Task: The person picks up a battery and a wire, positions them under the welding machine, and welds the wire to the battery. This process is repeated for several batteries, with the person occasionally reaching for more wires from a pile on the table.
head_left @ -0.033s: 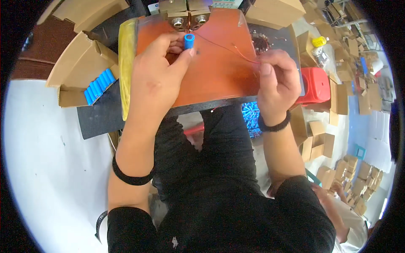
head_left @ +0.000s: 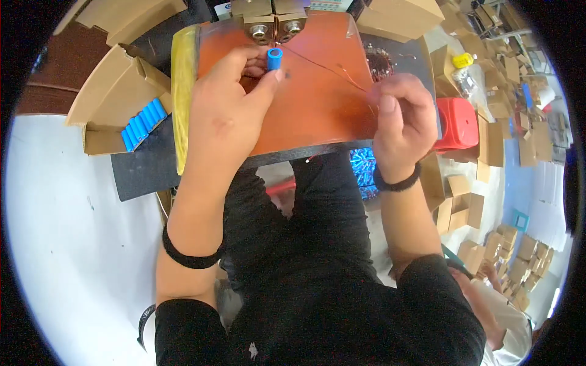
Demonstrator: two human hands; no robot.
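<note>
Between the thumb and fingers of my left hand (head_left: pixel 229 91) is a blue cylindrical battery cell (head_left: pixel 274 60), its round end turned up toward me. It sits just in front of a machine (head_left: pixel 276 27) with two metal electrode holders at the far side of the orange mat (head_left: pixel 311 104). My right hand (head_left: pixel 403 116) pinches a thin red wire (head_left: pixel 326 68) near the mat's right edge. From there the wire runs leftward to the machine's tips, close to the cell; whether it joins the cell is too small to tell.
At left, an open cardboard box (head_left: pixel 97 137) holds several blue cells (head_left: pixel 143 124). A bundle of wires (head_left: pixel 379 63) lies right of the mat, near a red plastic container (head_left: pixel 459 123). More blue cells (head_left: pixel 363 171) show below the table edge. Another person (head_left: pixel 500 317) is at lower right.
My right hand has shifted very slightly, and the wire with it. My left hand and the cell stay almost where they were.
</note>
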